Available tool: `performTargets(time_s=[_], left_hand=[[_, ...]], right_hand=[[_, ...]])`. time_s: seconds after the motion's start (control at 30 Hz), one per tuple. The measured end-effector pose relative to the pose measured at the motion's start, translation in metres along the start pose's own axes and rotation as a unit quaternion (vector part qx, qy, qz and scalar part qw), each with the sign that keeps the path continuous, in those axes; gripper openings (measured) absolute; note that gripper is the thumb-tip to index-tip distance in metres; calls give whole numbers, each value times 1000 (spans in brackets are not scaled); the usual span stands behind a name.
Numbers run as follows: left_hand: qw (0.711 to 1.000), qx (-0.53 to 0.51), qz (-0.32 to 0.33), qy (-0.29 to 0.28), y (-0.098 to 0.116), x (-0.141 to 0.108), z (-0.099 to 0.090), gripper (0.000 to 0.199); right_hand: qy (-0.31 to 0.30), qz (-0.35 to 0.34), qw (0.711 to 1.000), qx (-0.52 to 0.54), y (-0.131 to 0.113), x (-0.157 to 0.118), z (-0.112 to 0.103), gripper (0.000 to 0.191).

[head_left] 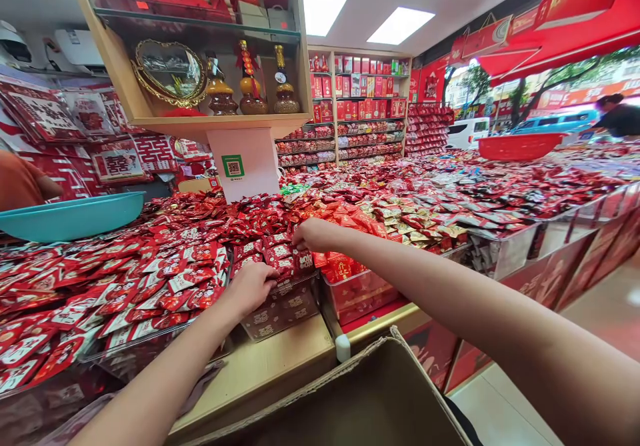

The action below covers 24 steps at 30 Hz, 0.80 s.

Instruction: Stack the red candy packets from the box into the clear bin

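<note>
My right hand (319, 236) reaches over a clear bin of dark red packets, its fingers closed on a dark red packet (304, 260) with white double-happiness print. Just to the left, my left hand (251, 287) rests at the same bin's near edge, fingers together and bent down onto the packets; whether one is in them is hidden. The clear bin (280, 309) stands on a wooden ledge (280, 366). Beside it on the right is a bin (357, 296) of bright red packets. Below my arms is an open cardboard box (370, 393), its visible inside bare.
Heaps of red packets (170, 279) spread to both sides. A teal basin (75, 216) sits at left, a red basin (520, 146) at far right. A cabinet (215, 123) overhangs on a white post (245, 163). A person (617, 118) bends at far right; another's arm (23, 181) shows at left.
</note>
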State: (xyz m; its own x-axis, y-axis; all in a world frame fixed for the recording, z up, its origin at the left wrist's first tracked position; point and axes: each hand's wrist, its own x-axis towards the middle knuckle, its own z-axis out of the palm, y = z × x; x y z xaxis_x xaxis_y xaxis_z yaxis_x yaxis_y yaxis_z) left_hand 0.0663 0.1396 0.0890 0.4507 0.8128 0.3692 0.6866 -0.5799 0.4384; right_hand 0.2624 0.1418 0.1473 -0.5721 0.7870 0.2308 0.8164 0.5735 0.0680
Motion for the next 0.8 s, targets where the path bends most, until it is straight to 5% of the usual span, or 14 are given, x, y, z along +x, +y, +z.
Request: performTargets(time_s=[0.1, 0.17, 0.3, 0.43, 0.63, 0.8], left_hand=[[991, -118, -31, 53, 14, -4, -2, 37], [973, -213, -55, 72, 26, -8, -2, 52], [917, -385, -86, 55, 45, -14, -2, 41], [877, -466, -109, 45, 52, -16, -5, 33], [868, -473, -139, 53, 58, -24, -3, 28], [898, -397, -130, 138, 76, -48, 9, 24]], right_hand=[[99, 44, 987, 116, 5, -5, -2, 21], [159, 78, 953, 246, 2, -10, 1, 18], [190, 111, 827, 516, -15, -24, 16, 14], [145, 95, 696, 697, -30, -40, 27, 31], [138, 127, 652, 735, -38, -60, 30, 34], [155, 104, 612, 768, -58, -73, 41, 38]])
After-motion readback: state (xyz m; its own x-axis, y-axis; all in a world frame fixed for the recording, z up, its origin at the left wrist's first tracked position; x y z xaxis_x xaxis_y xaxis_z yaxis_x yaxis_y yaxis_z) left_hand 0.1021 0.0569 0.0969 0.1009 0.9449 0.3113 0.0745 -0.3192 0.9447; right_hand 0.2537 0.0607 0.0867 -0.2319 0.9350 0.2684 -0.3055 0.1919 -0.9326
